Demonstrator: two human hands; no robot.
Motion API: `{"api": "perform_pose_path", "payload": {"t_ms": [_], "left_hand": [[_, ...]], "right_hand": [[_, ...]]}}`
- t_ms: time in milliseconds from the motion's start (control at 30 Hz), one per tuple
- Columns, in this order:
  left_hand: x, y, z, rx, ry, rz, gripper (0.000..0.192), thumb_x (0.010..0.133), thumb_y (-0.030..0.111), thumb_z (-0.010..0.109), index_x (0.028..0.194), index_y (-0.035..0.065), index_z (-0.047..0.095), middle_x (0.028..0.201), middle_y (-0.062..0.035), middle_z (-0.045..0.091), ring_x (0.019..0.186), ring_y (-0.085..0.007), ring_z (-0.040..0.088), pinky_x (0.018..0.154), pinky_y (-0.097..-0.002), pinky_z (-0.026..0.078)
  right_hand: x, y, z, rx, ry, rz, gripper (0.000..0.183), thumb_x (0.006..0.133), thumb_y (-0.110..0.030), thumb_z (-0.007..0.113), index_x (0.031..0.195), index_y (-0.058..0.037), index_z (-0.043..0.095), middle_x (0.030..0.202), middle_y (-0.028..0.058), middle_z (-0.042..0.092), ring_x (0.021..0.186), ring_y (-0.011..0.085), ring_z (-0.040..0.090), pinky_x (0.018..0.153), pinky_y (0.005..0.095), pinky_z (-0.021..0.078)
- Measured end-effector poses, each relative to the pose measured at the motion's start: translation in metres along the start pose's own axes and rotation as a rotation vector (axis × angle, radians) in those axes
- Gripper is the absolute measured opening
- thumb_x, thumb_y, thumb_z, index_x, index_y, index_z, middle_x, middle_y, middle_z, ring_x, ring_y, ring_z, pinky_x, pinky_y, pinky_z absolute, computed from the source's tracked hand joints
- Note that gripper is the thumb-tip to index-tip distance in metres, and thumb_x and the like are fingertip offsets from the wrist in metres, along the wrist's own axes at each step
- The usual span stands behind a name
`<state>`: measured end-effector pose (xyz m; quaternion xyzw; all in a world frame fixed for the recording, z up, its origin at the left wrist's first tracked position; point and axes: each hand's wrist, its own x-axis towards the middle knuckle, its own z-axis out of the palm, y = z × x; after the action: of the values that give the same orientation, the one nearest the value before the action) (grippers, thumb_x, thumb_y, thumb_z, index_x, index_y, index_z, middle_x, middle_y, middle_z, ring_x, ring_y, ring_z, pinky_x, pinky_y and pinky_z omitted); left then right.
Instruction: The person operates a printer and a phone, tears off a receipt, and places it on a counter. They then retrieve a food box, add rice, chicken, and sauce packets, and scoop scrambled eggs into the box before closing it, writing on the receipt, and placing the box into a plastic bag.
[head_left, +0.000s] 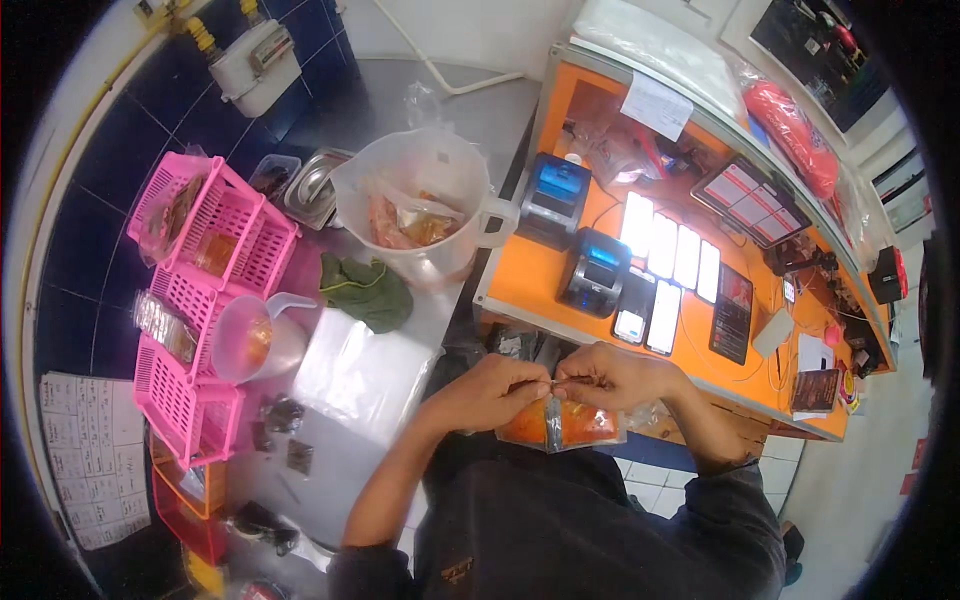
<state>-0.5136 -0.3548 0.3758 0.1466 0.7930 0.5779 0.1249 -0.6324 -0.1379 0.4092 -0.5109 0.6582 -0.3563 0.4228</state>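
Observation:
In front of my chest hangs a clear plastic packet with orange-red contents (589, 425), a dark band running down its middle. My left hand (501, 390) pinches the top of that band from one side. From the other side my right hand (611, 379) pinches it too, the fingertips of both hands nearly touching. What exactly the fingertips grip is too small to tell. Beside my left forearm lies a stack of clear plastic bags (360, 375) on the metal counter (330, 480), with a large green leaf (367, 291) at its far edge.
A large plastic pitcher (420, 262) holding bagged contents and a smaller measuring jug (240, 337) stand on the counter. Pink baskets (169, 367) line its left side. The orange desk (697, 375) carries small printers (596, 274), several lit phones (662, 319) and a tablet (750, 202).

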Motion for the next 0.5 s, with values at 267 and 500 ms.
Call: {"api": "perform_pose_path", "payload": {"t_ms": [267,500], "left_hand": [[0.012,0.007,0.002,-0.088,-0.119,-0.108,0.019,0.096,0.016,0.059,0.091,-0.0015,0.064,0.069,-0.0160,0.059,0.060,-0.0250,0.054,0.062,-0.0367,0.046],[0.003,0.015,0.006,-0.102,0.003,-0.042,0.020,0.097,0.016,0.058,0.087,-0.0015,0.058,0.065,-0.0147,0.052,0.058,-0.0244,0.051,0.058,-0.0354,0.042]], "right_hand": [[-0.003,0.002,-0.010,0.035,-0.112,0.014,0.020,0.100,-0.018,0.057,0.100,0.0009,0.063,0.069,0.0180,0.055,0.060,0.0267,0.052,0.059,0.0395,0.0418],[0.000,0.014,0.003,-0.008,0.071,-0.257,0.021,0.100,-0.015,0.054,0.092,0.0028,0.061,0.067,0.0183,0.053,0.058,0.0294,0.053,0.059,0.0407,0.0421]]}}
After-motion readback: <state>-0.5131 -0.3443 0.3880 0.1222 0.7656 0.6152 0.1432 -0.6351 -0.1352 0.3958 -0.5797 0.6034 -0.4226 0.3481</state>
